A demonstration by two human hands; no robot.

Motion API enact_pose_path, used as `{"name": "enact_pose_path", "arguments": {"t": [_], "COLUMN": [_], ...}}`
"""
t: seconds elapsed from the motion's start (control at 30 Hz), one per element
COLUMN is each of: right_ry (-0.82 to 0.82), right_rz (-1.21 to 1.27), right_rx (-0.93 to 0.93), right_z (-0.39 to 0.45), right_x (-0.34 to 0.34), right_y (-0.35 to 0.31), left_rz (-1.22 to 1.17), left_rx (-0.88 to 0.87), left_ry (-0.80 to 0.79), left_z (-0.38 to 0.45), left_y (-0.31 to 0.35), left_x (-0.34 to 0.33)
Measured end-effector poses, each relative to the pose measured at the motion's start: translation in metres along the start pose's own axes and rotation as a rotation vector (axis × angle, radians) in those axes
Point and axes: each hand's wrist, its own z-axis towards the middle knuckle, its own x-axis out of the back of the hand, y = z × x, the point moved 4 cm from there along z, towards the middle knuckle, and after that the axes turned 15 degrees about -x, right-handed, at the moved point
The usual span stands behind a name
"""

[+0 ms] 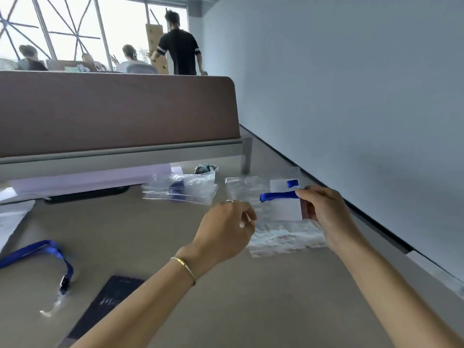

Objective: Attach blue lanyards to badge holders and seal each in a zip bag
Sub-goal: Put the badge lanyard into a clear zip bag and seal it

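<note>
We hold a clear zip bag up over the counter at its right end, with a badge holder and its blue lanyard partly inside. Our left hand pinches the bag's left edge with curled fingers, and our right hand grips the holder and the lanyard strap at the bag's right side. To do this well, we judge that we should keep the mouth held wide with the left hand, fold the strap flat against the card, and feed both fully below the zip line before pressing the seal, so no ribbon gets caught in the track. Counting what shows: one bag in hand, at least one filled bag lying just behind it, one loose lanyard with its clip at the near left, and one dark booklet beside our left forearm.
</note>
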Motion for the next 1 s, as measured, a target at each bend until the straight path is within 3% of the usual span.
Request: {"name": "enact_pose_path", "arguments": {"t": [0.2,0.67,1.0], "right_ry": [0.05,-0.016,-0.073], "right_rz": [0.006,-0.138,-0.169], "right_rx": [-0.13,-0.312,-0.38], "right_z": [-0.009,-0.022,-0.021], "right_x": [0.047,0.064,0.056], "right_y": [0.029,0.058,0.064], "left_rz": [0.065,0.183,0.132], "left_rx": [-0.067,-0.115,-0.071], "left_ry": [-0.148,-0.228,-0.116], "left_z": [0.012,0.022,0.024], "left_y": [0.017,0.014,0.007], "left_x": [-0.042,-0.065,-0.065]}}
